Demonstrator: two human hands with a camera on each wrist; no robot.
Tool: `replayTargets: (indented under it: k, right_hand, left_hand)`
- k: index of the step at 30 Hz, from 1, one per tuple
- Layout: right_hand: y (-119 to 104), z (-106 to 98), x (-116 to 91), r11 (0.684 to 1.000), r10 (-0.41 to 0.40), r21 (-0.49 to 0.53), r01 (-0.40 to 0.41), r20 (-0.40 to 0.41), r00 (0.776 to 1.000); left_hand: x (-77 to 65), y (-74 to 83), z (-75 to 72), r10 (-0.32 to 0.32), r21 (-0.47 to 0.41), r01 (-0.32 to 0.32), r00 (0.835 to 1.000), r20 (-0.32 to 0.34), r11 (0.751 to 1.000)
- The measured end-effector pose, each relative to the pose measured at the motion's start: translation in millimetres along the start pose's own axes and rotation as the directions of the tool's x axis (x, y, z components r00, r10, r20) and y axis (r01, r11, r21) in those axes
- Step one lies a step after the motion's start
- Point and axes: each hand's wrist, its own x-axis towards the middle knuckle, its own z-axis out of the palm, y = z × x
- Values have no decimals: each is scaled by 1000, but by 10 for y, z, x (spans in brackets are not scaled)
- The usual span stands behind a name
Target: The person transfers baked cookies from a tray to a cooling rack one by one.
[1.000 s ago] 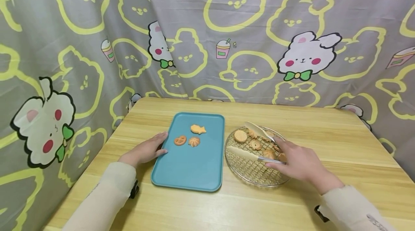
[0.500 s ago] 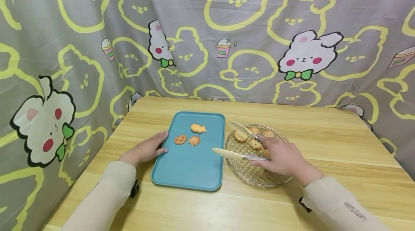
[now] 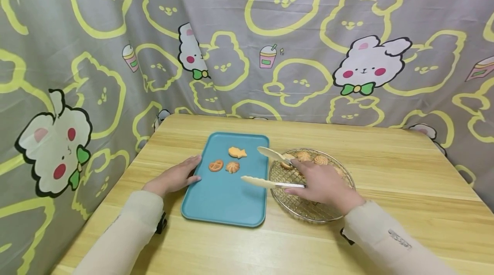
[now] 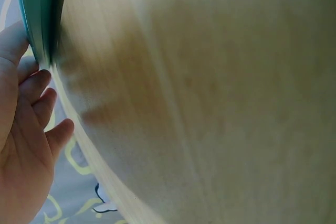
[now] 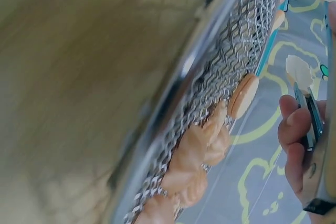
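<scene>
My left hand (image 3: 173, 177) touches the left rim of a blue rectangular tray (image 3: 224, 206), fingers fairly straight and thumb at the edge. On the tray lie a fish-shaped cracker (image 3: 237, 152), a small pretzel (image 3: 216, 165) and a ridged flower-shaped cookie (image 3: 232, 167). My right hand (image 3: 324, 182) grips metal tongs (image 3: 289, 185) with cream-coloured tips. These tips stand apart, overlapping the tray's right side in the head view, with nothing between them. Below the hand is a round wire mesh rack (image 3: 308, 213) bearing several cookies (image 3: 320, 160), some hidden by the hand.
The wooden table (image 3: 378, 150) carries the tray and rack side by side. A grey curtain (image 3: 239, 17) with yellow bear outlines hangs behind the table and along its left side.
My right hand has moved left with the tongs, from over the rack's cookies until the tips overlap the tray. The left hand and the three pieces on the tray have stayed put.
</scene>
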Motion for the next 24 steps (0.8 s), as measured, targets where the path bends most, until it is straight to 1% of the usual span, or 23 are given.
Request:
replayTargets:
  k: [10, 20, 24]
  right_hand:
    - [-115, 42, 127, 997, -67, -35, 67, -14, 998]
    - [-218, 77, 240, 996, -88, -24, 89, 40, 995]
    - [-254, 93, 287, 997, -80, -16, 81, 55, 995]
  left_hand:
    - [4, 8, -5, -2, -8, 2, 1000, 4, 1000]
    - [0, 17, -15, -9, -14, 9, 1000, 12, 1000]
    - [-6, 15, -17, -5, -10, 5, 1000, 7, 1000]
